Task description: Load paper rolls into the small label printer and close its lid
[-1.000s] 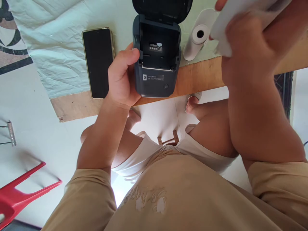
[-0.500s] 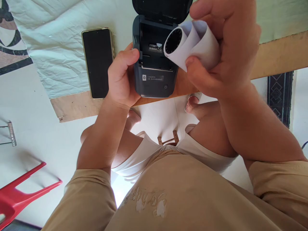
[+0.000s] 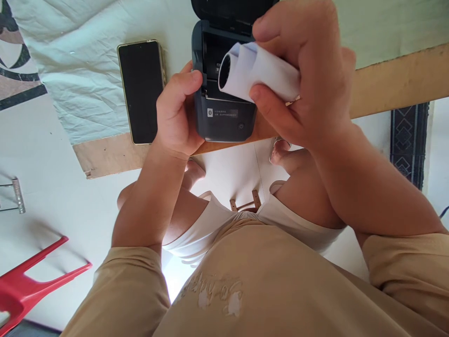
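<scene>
My left hand (image 3: 178, 110) grips the left side of a small dark label printer (image 3: 224, 119), thumb on its edge. The printer's lid (image 3: 228, 11) is raised, and a power button and a printed label show on its front. In my right hand (image 3: 312, 75) is a white paper roll (image 3: 270, 70) with a black core, held between thumb and fingers. The roll's cored end is over the open compartment and hides much of it. A loose flap of paper stands out from the roll. Whether the roll touches the printer I cannot tell.
A dark-screened phone (image 3: 142, 91) lies left of the printer on a pale green cloth (image 3: 87, 56). The wooden table edge (image 3: 396, 79) runs below the cloth. A red plastic stool (image 3: 31, 285) is at the lower left, and a patterned dark mat (image 3: 409, 140) lies on the floor at right.
My right hand has moved left with the paper roll, bringing it further over the printer's compartment and turning it more sideways. My left hand and the printer have hardly moved.
</scene>
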`<state>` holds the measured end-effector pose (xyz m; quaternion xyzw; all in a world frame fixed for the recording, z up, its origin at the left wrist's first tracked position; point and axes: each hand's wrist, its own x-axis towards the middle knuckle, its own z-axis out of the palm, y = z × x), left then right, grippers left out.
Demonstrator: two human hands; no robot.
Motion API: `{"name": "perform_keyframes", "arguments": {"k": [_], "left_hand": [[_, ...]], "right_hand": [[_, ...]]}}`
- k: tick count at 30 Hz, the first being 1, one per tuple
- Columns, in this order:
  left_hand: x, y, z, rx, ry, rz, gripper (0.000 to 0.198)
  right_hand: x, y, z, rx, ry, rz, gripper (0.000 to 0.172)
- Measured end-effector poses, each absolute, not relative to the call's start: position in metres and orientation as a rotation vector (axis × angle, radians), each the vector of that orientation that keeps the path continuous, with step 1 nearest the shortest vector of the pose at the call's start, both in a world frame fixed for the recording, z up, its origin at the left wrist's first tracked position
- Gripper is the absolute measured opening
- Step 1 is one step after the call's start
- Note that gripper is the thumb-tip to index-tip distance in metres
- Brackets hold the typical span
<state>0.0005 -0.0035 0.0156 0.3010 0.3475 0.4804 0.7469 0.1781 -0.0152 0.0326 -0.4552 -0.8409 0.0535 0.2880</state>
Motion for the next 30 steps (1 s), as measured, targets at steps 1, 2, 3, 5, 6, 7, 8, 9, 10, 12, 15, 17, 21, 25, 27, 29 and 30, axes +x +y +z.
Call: {"name": "perform_keyframes", "arguments": {"k": [1, 2, 3, 5, 6, 7, 8, 9, 10, 12, 15, 17, 21, 25, 27, 29, 30], "left_hand": [[0.001, -0.004, 0.016, 0.658, 0.75, 1.058, 0.018], [0.002, -0.004, 0.016, 0.659, 0.742, 1.063, 0.018], [0.002, -0.005, 0.017, 0.66, 0.74, 1.063, 0.017], [0.003, -0.005, 0.017, 0.66, 0.739, 1.055, 0.017], [0.003, -0.005, 0.017, 0.66, 0.736, 1.054, 0.017], [0.004, -0.005, 0.017, 0.66, 0.731, 1.056, 0.018], [0.004, -0.005, 0.017, 0.662, 0.726, 1.057, 0.019], [0.004, -0.005, 0.017, 0.664, 0.722, 1.056, 0.02], [0.004, -0.005, 0.018, 0.667, 0.719, 1.053, 0.02], [0.004, -0.005, 0.018, 0.673, 0.719, 1.045, 0.02], [0.003, -0.005, 0.018, 0.674, 0.729, 1.041, 0.02], [0.002, -0.004, 0.018, 0.673, 0.74, 1.035, 0.02], [0.0, -0.003, 0.016, 0.674, 0.755, 1.033, 0.019], [-0.001, -0.002, 0.015, 0.691, 0.763, 1.005, 0.019], [-0.001, -0.003, 0.015, 0.692, 0.76, 0.993, 0.02], [-0.001, -0.004, 0.016, 0.687, 0.766, 0.987, 0.019], [-0.001, -0.004, 0.016, 0.684, 0.771, 0.98, 0.019]], "right_hand": [[0.177, -0.016, 0.033, -1.194, -2.262, 0.174, 0.042], [0.176, -0.016, 0.034, -1.175, -2.279, 0.212, 0.042], [0.175, -0.016, 0.034, -1.159, -2.285, 0.232, 0.042], [0.173, -0.016, 0.035, -1.167, -2.26, 0.23, 0.039], [0.172, -0.016, 0.035, -1.195, -2.237, 0.212, 0.037], [0.172, -0.016, 0.035, -1.222, -2.216, 0.196, 0.037], [0.171, -0.016, 0.034, -1.24, -2.204, 0.191, 0.037], [0.17, -0.016, 0.034, -1.245, -2.204, 0.201, 0.038], [0.17, -0.016, 0.034, -1.243, -2.209, 0.215, 0.037], [0.169, -0.017, 0.035, -1.224, -2.213, 0.239, 0.035], [0.167, -0.016, 0.036, -1.235, -2.166, 0.251, 0.033], [0.167, -0.016, 0.036, -1.236, -2.131, 0.244, 0.034], [0.167, -0.014, 0.035, -1.192, -2.183, 0.232, 0.032], [0.167, -0.014, 0.034, -1.209, -2.221, 0.223, 0.03], [0.167, -0.014, 0.034, -1.228, -2.23, 0.222, 0.031], [0.168, -0.014, 0.034, -1.236, -2.222, 0.218, 0.031], [0.168, -0.015, 0.033, -1.23, -2.216, 0.214, 0.031]]}}
